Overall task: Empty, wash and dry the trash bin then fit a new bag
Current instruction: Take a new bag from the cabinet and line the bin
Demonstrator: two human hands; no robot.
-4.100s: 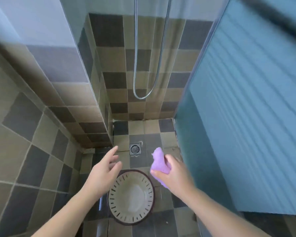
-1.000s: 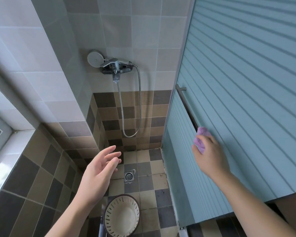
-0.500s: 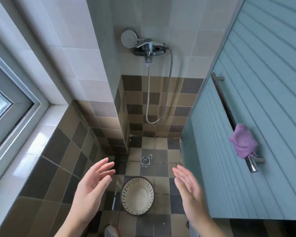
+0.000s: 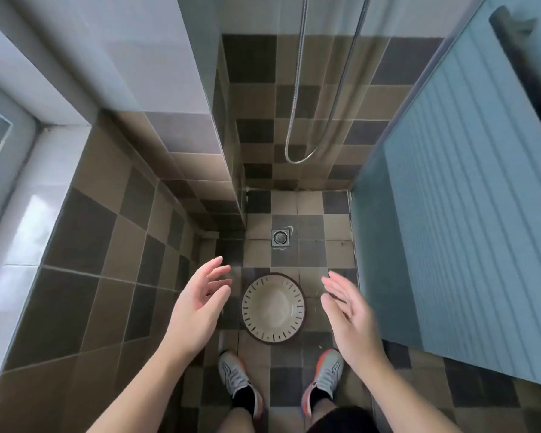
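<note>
Cloth gone — bin (image 4: pixel 273 307) between bare hands

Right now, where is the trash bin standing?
In the head view the trash bin stands on the tiled floor at lower centre, between the open left hand and right hand, just ahead of the shoes and short of the drain.

A square metal floor drain (image 4: pixel 280 237) sits in the checkered brown and grey floor tiles (image 4: pixel 310 201), beyond the fingertips of both hands and between them. Farther off, a silver shower hose (image 4: pixel 313 126) hangs in a loop against the tiled back wall (image 4: pixel 297 98). A ribbed blue door (image 4: pixel 469 195) stands just beyond the right hand. A white window sill (image 4: pixel 28 214) lies well off the left hand. Two grey and orange sneakers (image 4: pixel 325 376) stand below the wrists.
</note>
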